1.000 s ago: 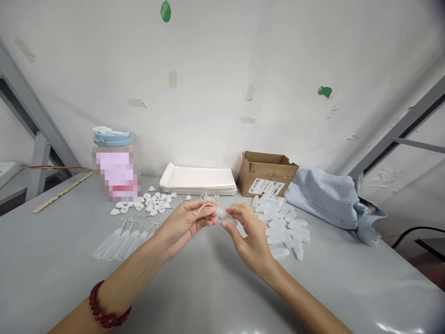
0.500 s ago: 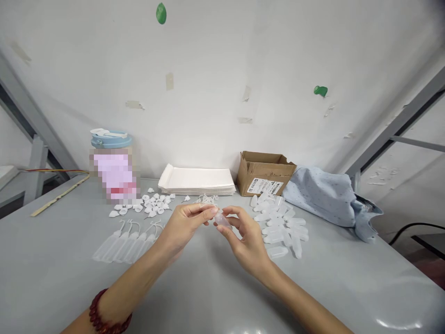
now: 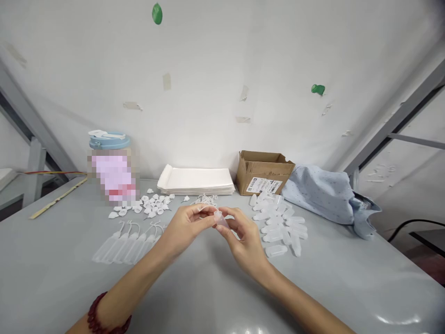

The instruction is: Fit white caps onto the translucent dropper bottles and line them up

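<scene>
A small translucent plastic bottle point(image 3: 222, 220) is tilted between my hands over the middle of the table. My right hand point(image 3: 245, 239) grips its body with thumb and fingers. At the neck end, my left hand point(image 3: 189, 229) pinches a thin white looped strap point(image 3: 206, 208); the fingertips partly hide where it meets the bottle. Just behind my hands lies a small heap of similar white straps point(image 3: 208, 199). Left of my left forearm, several bottles with straps on their necks point(image 3: 121, 246) lie side by side. Loose translucent bottles point(image 3: 276, 222) are scattered right of my right hand.
White pointed caps point(image 3: 153, 204) lie loose at back left, near a blue-lidded container point(image 3: 109, 140). Stacked white envelopes point(image 3: 198, 178) and an open cardboard box point(image 3: 262, 171) stand against the wall. A light blue cloth point(image 3: 318, 197) lies right of the box.
My left fingers have shifted at the bottle's neck, and the white strap now shows across them. The right hand keeps its grip on the bottle. The view has shifted slightly.
</scene>
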A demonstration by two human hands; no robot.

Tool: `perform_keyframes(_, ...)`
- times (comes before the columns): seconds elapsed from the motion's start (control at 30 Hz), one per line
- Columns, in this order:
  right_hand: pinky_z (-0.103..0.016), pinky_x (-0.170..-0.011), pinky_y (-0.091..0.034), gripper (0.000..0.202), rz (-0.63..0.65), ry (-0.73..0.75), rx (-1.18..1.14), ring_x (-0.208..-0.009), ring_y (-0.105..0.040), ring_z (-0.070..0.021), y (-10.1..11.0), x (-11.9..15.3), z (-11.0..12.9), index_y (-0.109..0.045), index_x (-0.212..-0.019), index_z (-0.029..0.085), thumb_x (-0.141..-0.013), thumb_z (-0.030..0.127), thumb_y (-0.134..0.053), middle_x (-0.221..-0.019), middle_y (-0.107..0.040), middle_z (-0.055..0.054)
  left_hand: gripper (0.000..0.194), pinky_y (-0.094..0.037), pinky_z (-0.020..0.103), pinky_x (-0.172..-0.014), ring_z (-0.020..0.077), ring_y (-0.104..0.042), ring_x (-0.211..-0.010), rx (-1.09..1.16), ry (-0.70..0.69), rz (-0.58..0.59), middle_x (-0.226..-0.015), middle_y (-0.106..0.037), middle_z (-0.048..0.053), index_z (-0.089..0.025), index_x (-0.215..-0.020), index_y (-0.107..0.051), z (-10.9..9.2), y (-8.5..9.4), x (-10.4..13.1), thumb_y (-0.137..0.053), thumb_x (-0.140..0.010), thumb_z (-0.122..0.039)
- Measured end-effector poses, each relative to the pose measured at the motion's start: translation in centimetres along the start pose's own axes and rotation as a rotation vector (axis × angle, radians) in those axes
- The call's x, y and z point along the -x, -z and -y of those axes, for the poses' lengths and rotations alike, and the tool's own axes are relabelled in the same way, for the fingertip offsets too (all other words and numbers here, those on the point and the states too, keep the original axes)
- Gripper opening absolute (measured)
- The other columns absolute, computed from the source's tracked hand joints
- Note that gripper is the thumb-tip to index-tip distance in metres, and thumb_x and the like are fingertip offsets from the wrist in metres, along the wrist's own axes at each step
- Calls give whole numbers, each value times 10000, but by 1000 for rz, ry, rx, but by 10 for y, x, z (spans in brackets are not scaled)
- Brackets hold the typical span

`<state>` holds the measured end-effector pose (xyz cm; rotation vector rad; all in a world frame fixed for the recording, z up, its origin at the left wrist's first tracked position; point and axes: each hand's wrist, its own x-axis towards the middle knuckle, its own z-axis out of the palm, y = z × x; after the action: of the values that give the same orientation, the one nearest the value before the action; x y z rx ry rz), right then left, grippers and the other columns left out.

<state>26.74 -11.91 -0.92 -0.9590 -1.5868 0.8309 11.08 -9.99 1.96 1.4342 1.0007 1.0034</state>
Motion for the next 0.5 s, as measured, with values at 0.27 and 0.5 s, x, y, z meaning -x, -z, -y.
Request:
perform_keyframes(0.27, -341, -750, -522, 283, -24, -441, -491, -745, -655, -183, -1, -3, -2, -659, -937, 162, -731, 350, -709, -863, -666, -48, 231, -487, 387, -813, 251, -600, -941, -639, -357, -179, -1012, -638, 81, -199, -1044, -613, 13, -5, 6, -539, -843, -285)
perform_keyframes(0.5, -313, -696, -518, 295, -55, -414, -342, -816, -676, -215, -5, 0, 1, -621, -939, 186, -721, 369, -699, -941, -676, -62, 337, -492, 397, -793, 273, -547, -1014, -993, -599, -90, -1114, -567, 98, -212, -1179, -489, 24, -8, 14, -551, -848, -233)
